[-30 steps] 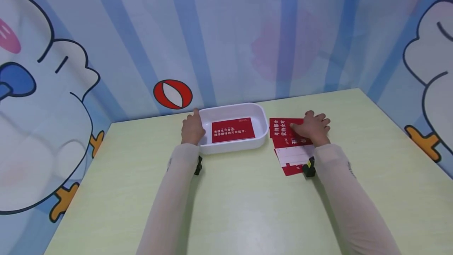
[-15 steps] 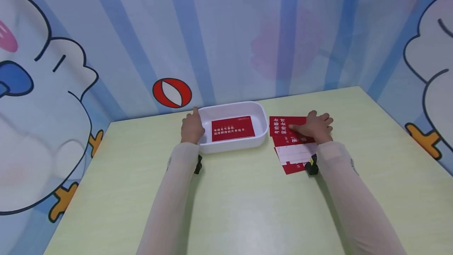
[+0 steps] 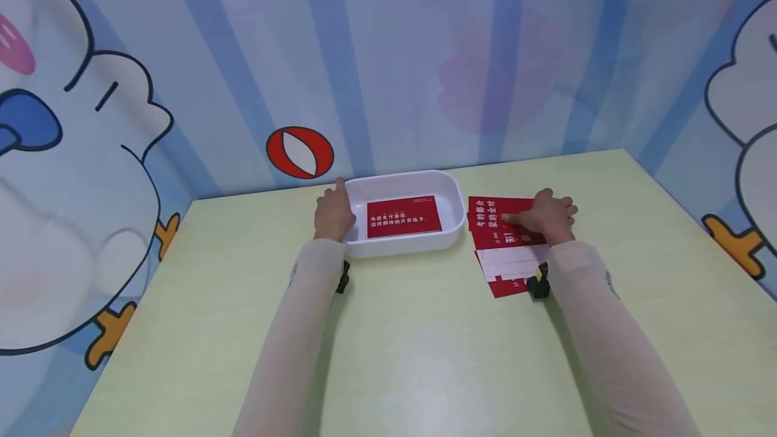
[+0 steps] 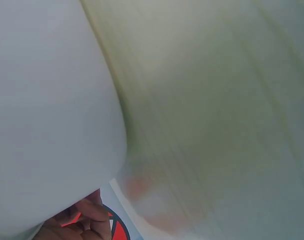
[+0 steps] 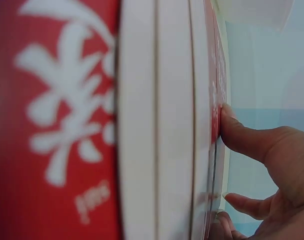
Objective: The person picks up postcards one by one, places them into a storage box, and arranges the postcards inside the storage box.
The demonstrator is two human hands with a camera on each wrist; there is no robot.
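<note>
My left hand (image 3: 333, 214) grips the left end of a white plastic tray (image 3: 400, 247), with the thumb at the rim. In the left wrist view the tray's pale wall (image 4: 51, 110) covers most of the hand. Inside the tray lies a red card with white Chinese writing (image 3: 404, 216). To its right, several overlapping red cards (image 3: 489, 240) lie fanned toward me, one showing a white strip. My right hand (image 3: 549, 216) rests on the farthest of them, fingers spread. In the right wrist view its thumb (image 5: 247, 137) presses the card, with other fingertips close by.
The pale green tabletop (image 3: 413, 356) stretches in front of the tray and out to both sides. Right behind the tray stands a blue striped backdrop (image 3: 400, 73) with a red ball print and white cartoon figures.
The right hand has shifted slightly to the right over the cards, its fingers spreading a little. The left hand keeps its grip on the tray. The head view has shifted slightly.
</note>
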